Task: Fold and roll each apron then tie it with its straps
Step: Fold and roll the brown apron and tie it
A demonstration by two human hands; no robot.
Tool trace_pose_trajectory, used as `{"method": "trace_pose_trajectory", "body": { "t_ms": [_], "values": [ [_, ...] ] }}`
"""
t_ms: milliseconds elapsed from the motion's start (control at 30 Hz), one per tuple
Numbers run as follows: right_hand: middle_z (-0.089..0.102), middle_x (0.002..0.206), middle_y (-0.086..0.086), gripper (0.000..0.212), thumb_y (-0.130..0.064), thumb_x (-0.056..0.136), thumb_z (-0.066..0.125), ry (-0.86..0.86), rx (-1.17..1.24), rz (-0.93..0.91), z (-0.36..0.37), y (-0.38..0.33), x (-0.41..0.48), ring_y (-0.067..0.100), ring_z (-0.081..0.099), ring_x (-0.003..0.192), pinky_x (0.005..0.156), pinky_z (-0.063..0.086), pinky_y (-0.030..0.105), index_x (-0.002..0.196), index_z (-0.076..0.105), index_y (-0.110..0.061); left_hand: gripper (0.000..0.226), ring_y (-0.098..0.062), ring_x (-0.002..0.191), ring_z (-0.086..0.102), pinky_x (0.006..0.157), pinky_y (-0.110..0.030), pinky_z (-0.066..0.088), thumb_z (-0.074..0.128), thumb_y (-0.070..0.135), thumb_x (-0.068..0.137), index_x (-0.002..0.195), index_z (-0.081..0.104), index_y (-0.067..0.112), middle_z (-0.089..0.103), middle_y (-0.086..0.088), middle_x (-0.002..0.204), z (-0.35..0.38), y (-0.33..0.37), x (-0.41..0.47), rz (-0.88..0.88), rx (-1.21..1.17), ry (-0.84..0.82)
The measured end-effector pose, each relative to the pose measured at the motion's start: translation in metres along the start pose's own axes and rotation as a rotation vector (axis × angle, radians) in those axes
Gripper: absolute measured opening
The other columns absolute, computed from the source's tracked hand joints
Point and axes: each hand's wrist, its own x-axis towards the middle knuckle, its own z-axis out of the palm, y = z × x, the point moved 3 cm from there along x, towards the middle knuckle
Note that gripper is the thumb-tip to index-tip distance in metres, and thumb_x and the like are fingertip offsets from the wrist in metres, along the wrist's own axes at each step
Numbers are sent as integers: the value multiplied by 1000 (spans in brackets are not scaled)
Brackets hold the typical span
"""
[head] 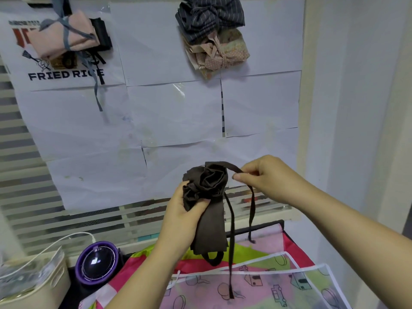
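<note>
A dark brown rolled apron (pixel 208 204) is held up in the air in front of me, its rolled end facing me. My left hand (pixel 181 210) grips the roll from the left and below. My right hand (pixel 260 177) pinches one brown strap (pixel 231 168) that arches over the top of the roll and hangs down past my wrist. A second strap (pixel 230 246) dangles straight down from the roll toward the table. Three tied apron bundles lie farther back: a pink one (pixel 64 34), a dark striped one (pixel 209 16) and a floral beige one (pixel 219 52).
A colourful printed apron (pixel 256 286) lies spread under my hands. A purple round fan (pixel 97 263) with a white cable and a cream basket (pixel 33 284) are at the lower left. White paper sheets (pixel 174 112) cover the surface behind.
</note>
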Motion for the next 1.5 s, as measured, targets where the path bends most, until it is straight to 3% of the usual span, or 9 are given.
{"method": "trace_pose_trajectory", "body": {
  "t_ms": [133,267,567,700,967,1133,1233,1367,1500],
  "values": [
    [65,68,-10,19,-16,93,56,114,11,-74,-5,-16,10,-3,59,61,55,43,10,90,73,-26,26,-16,93,68,80,-32,53,64,11,85,106,63,26,73,6,96,5,-3,0,-121,-132,-54],
    [71,104,5,31,-5,93,44,-150,287,-209,18,-27,3,13,64,100,95,48,38,103,72,-15,40,-21,93,68,79,-33,53,69,21,71,110,63,17,72,-5,101,8,-6,0,-163,-229,-91],
    [57,120,-21,25,-20,83,72,-175,356,-341,32,-26,-11,-4,54,114,99,43,21,108,70,-20,40,-28,86,70,67,-32,58,65,11,75,112,62,-2,69,-23,103,17,-4,-5,-261,-613,-176],
    [49,136,-17,27,-40,74,74,-56,545,-232,46,-16,-11,-3,50,122,99,44,26,100,70,-38,82,-36,102,66,77,-38,58,92,28,53,121,57,-2,64,-27,115,25,-2,-1,-172,-647,-101],
    [72,83,-8,20,0,86,65,-224,680,-65,42,-4,-12,3,65,82,74,52,18,93,67,-19,51,-27,109,64,97,-47,49,69,26,77,125,57,12,67,-12,116,25,9,6,-83,-284,-109],
    [72,97,12,18,1,86,64,-105,804,36,35,16,-9,20,68,87,81,56,32,96,70,-12,49,-4,103,65,90,-23,51,70,23,83,126,48,33,67,7,115,-2,30,11,-107,114,-392],
    [71,100,14,20,-1,79,69,-115,865,58,31,22,-8,21,67,88,80,56,29,95,70,-12,36,4,81,61,80,-25,45,68,31,82,112,50,41,65,12,98,-28,38,24,2,370,-112],
    [72,100,13,28,-9,69,69,-172,942,56,31,16,-7,22,68,88,79,56,30,97,69,-11,35,13,107,49,92,-16,37,55,33,92,125,46,42,55,19,115,-11,37,27,163,536,-151],
    [72,94,10,22,7,81,62,-143,1063,86,31,12,-9,18,69,81,75,57,26,98,65,-7,20,5,52,52,56,-10,38,45,22,99,109,61,29,51,15,54,-4,38,28,229,499,-21]
  ]
}}
